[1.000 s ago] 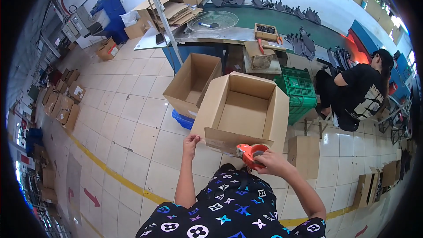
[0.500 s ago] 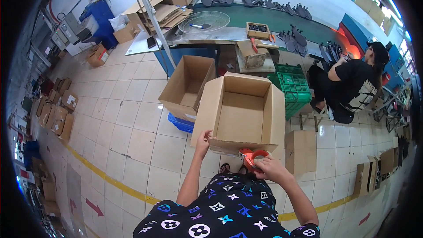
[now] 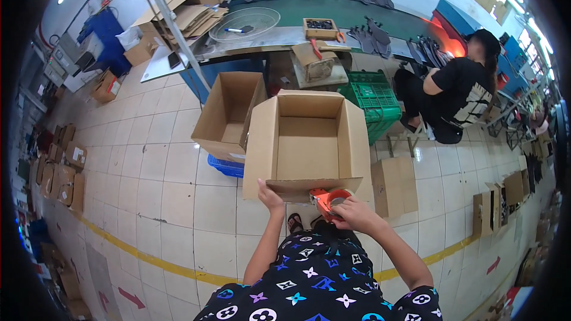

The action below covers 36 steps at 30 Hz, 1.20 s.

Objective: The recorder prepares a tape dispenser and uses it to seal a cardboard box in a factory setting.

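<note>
An open cardboard box (image 3: 309, 148) is in front of me with its flaps spread, and the inside that shows is bare. At its near left corner, my left hand (image 3: 272, 197) is closed on the near flap (image 3: 297, 188), thumb along the edge; some of its fingers are hidden behind the cardboard. My right hand (image 3: 355, 214) grips an orange-red tape dispenser (image 3: 326, 203) with a roll in it. The dispenser's front end is against or very close to the outside of the near flap, right of its middle; I cannot tell whether tape is stuck there.
Left of the box stands another open carton (image 3: 229, 113) over a blue crate (image 3: 225, 165). Green crates (image 3: 372, 104) and a seated person (image 3: 461, 86) are to the right. A workbench and green belt (image 3: 321, 15) run behind. A folded carton (image 3: 395, 187) is on the tiled floor.
The scene has shifted left in view. My left hand has changed its hold at the flap's left corner, and the near flap shows a broader face. The dispenser stays in my right hand by the flap.
</note>
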Motion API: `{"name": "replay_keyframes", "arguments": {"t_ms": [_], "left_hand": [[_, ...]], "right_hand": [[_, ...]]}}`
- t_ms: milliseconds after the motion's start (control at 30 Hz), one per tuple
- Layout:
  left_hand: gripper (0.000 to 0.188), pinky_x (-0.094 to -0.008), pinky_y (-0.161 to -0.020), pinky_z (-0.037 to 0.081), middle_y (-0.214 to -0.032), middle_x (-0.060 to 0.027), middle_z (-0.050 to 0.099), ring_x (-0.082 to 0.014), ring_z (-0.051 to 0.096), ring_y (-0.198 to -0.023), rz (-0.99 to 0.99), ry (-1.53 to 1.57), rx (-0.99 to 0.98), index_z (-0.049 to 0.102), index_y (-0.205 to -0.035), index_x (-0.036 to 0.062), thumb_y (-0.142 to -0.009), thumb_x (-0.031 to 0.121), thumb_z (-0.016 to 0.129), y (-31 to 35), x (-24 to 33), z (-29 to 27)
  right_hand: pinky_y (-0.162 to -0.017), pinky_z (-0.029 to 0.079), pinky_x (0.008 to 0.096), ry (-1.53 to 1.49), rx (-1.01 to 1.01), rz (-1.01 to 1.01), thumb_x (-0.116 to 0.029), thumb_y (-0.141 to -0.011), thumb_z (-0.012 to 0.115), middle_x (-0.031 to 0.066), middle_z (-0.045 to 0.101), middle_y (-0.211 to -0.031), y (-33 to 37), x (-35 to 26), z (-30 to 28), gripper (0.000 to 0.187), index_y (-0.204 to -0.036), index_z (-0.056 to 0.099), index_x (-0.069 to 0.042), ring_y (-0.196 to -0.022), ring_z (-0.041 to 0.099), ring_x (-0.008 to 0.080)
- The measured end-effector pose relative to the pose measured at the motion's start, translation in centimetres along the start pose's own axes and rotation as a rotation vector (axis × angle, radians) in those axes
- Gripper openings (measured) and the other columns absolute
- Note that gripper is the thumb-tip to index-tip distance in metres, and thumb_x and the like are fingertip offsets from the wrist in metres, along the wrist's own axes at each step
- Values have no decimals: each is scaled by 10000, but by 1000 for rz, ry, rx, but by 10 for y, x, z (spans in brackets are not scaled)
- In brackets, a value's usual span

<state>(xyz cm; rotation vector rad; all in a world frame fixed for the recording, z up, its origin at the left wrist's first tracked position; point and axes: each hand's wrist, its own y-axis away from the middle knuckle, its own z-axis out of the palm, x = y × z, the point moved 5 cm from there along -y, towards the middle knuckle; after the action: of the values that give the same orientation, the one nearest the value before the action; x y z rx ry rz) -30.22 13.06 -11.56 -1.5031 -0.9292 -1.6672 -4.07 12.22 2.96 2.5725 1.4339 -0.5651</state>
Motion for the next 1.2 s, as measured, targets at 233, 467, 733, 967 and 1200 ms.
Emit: {"name": "replay_keyframes", "arguments": {"t_ms": [233,467,733,967,1200], "left_hand": [[614,-383,-601,400,-631,-39,519,-178,417,-600,8,94,164,492,-658,1,-1056,431,309,-22,-2,11],[579,-367,-584,383,-617,-27,479,-165,410,-602,23,-1,212,442,-642,19,-1053,407,315,-16,-4,11],[538,-381,-705,447,-783,-111,600,-224,524,-709,23,44,250,537,-790,-52,-1031,388,344,-12,-8,4],[553,-383,-770,464,-870,-153,645,-245,573,-779,24,39,290,594,-903,-108,-1034,370,350,-17,-19,1],[511,-364,-789,460,-913,-137,634,-234,568,-811,-25,88,236,588,-947,-97,-1034,349,353,-27,-34,-2]], "right_hand": [[-832,482,384,-115,-134,-30,-313,-820,675,120,641,-795,19,-6,-10,293,-935,566,-67,-833,623,310],[-851,475,388,-31,-262,8,-330,-805,709,108,652,-844,27,29,-21,357,-996,568,-64,-862,632,288],[-889,463,407,-82,-382,-123,-351,-781,701,115,647,-874,25,64,-21,346,-938,596,-61,-920,621,306],[-1068,323,546,-158,-599,-84,-378,-780,660,146,659,-821,30,86,-15,412,-1022,602,-50,-965,630,320],[-1101,278,551,-171,-490,-172,-435,-822,667,112,678,-813,43,93,-62,429,-1034,600,-67,-946,643,311]]}}
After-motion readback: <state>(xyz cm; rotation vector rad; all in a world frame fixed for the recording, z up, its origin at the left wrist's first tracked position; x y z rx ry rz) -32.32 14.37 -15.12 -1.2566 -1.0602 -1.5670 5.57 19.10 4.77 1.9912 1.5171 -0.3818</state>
